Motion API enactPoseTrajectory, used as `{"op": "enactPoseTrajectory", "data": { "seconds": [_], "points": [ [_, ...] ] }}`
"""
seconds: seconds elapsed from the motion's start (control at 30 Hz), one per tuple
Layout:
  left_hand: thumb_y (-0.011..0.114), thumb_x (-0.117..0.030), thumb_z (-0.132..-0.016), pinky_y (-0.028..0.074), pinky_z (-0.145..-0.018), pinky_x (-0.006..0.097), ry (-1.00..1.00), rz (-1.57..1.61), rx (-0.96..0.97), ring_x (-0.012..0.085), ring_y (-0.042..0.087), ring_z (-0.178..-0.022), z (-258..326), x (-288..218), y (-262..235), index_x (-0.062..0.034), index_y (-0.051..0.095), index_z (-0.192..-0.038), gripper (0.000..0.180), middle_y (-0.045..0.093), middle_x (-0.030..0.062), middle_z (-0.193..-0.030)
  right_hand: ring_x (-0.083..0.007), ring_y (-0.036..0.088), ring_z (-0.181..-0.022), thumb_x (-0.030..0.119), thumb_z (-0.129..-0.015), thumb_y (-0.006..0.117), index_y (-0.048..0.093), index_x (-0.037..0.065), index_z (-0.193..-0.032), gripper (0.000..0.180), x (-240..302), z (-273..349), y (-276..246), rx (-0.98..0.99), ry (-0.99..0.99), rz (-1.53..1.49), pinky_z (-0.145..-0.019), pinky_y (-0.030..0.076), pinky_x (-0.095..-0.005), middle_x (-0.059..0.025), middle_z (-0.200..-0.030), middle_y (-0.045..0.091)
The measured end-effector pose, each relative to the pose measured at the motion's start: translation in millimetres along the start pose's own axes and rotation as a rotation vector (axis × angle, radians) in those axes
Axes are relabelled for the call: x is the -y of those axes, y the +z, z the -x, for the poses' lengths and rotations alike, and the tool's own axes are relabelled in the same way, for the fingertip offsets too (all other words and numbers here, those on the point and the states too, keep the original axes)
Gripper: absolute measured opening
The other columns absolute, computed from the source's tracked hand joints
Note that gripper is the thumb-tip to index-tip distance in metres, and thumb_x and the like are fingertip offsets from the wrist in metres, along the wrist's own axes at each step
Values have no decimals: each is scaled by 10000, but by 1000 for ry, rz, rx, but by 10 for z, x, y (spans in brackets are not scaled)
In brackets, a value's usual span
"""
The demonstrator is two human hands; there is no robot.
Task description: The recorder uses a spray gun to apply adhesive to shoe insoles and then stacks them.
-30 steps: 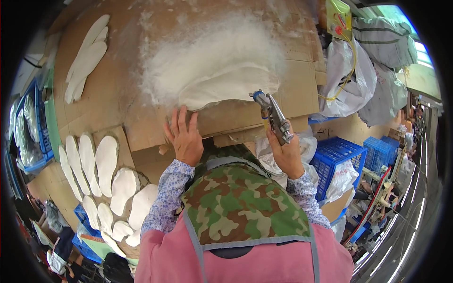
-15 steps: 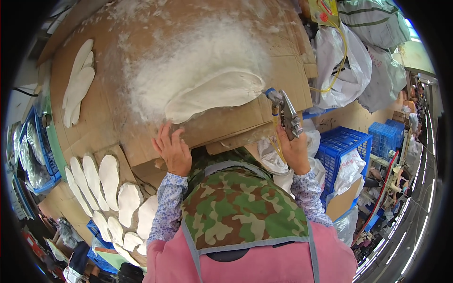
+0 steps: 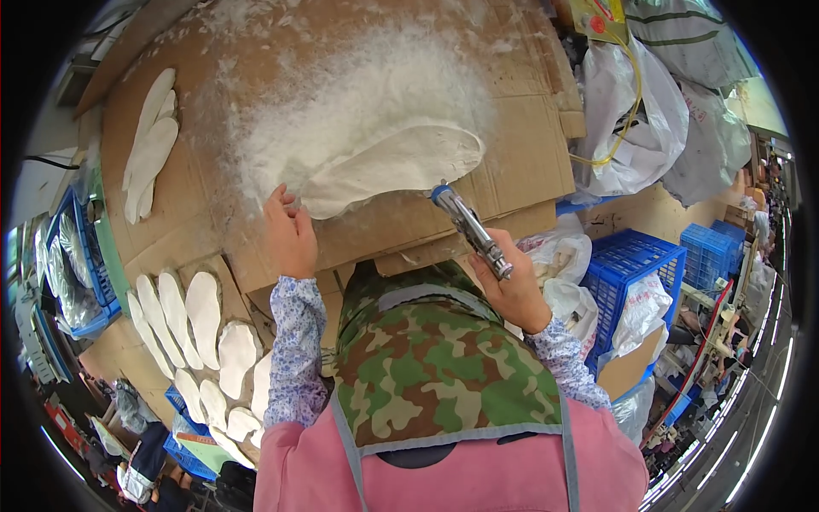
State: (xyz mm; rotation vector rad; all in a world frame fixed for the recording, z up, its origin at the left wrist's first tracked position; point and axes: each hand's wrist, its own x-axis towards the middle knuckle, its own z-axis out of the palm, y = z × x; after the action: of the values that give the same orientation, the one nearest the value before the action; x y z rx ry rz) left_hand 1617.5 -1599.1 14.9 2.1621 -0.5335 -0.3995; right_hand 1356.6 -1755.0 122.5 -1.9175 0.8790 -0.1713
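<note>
A white insole lies flat on the cardboard-covered worktop, over a patch of white residue. My right hand is wrapped round a metal spray gun, whose blue-ringed nozzle is close to the insole's near edge. By the insole's left end, my left hand has its fingers stretched out and holds nothing; whether a fingertip touches the insole I cannot tell.
Several white insoles are spread on cardboard at the lower left, and a small pile of insoles lies at the far left. Blue crates and plastic bags stand at the right. A yellow hose hangs there.
My right hand has moved left with the spray gun, taking the nozzle from the insole's right end to its near edge. My left hand has shifted slightly left and up.
</note>
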Motion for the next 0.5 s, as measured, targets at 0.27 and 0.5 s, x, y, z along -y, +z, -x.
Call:
{"op": "enactPoseTrajectory", "data": {
  "seconds": [0.27,0.5],
  "points": [
    [526,26,-808,467,-756,331,19,-32,6,209,527,-814,-87,127,153,-7,464,-1267,464,529,135,-1040,-325,615,-741,49,-854,635,523,25,-1112,282,-250,24,-283,-34,39,-25,-660,476,-341,-185,-836,605],
    [520,6,-801,473,-748,296,-121,75,116,180,578,-787,-208,128,41,25,587,-1104,311,620,77,-900,-27,403,-520,248,-945,573,581,35,-1238,362,-877,-458,-843,-282,211,-397,-482,330,-198,5,-789,596]
  ]
}}
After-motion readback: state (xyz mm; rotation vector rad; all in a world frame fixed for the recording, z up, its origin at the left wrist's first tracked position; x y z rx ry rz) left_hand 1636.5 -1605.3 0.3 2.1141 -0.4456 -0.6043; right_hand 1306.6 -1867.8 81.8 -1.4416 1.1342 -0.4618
